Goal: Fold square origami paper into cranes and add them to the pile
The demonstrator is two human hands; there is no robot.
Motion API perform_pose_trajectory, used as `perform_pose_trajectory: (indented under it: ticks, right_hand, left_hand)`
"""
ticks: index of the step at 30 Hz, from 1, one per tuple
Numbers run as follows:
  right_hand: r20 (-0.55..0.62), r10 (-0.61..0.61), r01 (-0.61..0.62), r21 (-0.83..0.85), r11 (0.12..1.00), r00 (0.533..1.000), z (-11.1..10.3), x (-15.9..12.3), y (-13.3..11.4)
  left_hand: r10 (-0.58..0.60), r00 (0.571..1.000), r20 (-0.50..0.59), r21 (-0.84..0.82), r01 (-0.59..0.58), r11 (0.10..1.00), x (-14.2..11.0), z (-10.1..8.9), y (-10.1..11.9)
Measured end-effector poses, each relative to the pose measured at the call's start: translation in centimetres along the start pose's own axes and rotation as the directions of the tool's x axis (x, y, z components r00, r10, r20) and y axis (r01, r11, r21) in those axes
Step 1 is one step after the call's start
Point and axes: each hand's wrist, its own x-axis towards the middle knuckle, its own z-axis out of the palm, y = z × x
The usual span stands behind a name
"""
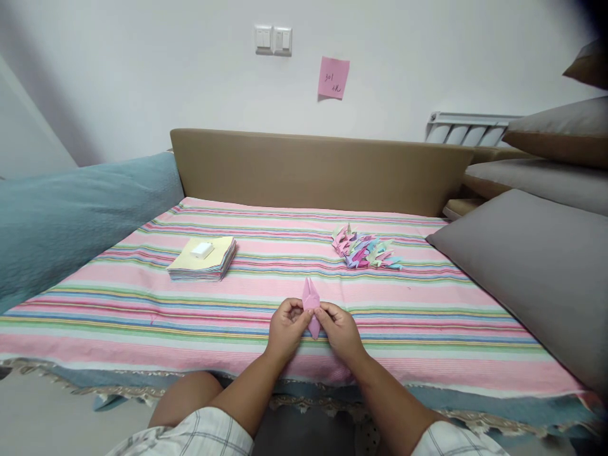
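Between my two hands is a folded piece of pink paper (311,296), a narrow diamond with a split upper tip pointing away from me. My left hand (287,324) pinches its left side, thumb on top near the middle. On the right side, my right hand (340,329) pinches it the same way, the two thumbs almost meeting. The lower point of the paper hangs below the thumbs. My curled fingers hide part of its underside. Beyond my right hand lies a heap of small folded paper pieces (365,248) in pink, purple, blue and green.
A stack of square paper (199,269) with a small white block (202,250) on top sits at the left on the striped cloth (142,304). Grey cushions (527,272) border the right, a blue-covered armrest (85,215) the left. A brown backrest (313,171) stands behind.
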Motion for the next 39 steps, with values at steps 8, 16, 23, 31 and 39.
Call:
perform_pose_trajectory:
  ticks: [8, 16, 23, 31, 39]
  right_hand:
    - [0.015, 0.064, -0.065, 0.090, 0.994, 0.998, -0.10, 0.19, 0.18]
    - [0.021, 0.112, -0.113, 0.106, 0.988, 0.994, -0.28, 0.23, 0.40]
    - [0.042, 0.144, -0.149, 0.161, 0.976, 0.989, -0.17, 0.24, 0.41]
    - [0.040, 0.116, -0.120, 0.111, 0.987, 0.992, -0.23, 0.22, 0.06]
    - [0.054, 0.141, -0.147, 0.130, 0.981, 0.989, -0.54, 0.28, 0.59]
  left_hand:
    - [-0.076, 0.996, 0.050, -0.075, 0.080, 0.994, 0.25, -0.20, 0.22]
    - [-0.057, 0.998, 0.036, -0.058, 0.059, 0.997, 0.12, -0.07, 0.36]
    - [-0.075, 0.997, 0.012, -0.090, 0.076, 0.993, 0.13, 0.08, 0.24]
    - [-0.030, 0.999, 0.044, -0.023, 0.031, 0.999, 0.04, -0.10, -0.07]
    - [-0.109, 0.989, 0.104, -0.084, 0.118, 0.989, 0.32, -0.35, 0.01]
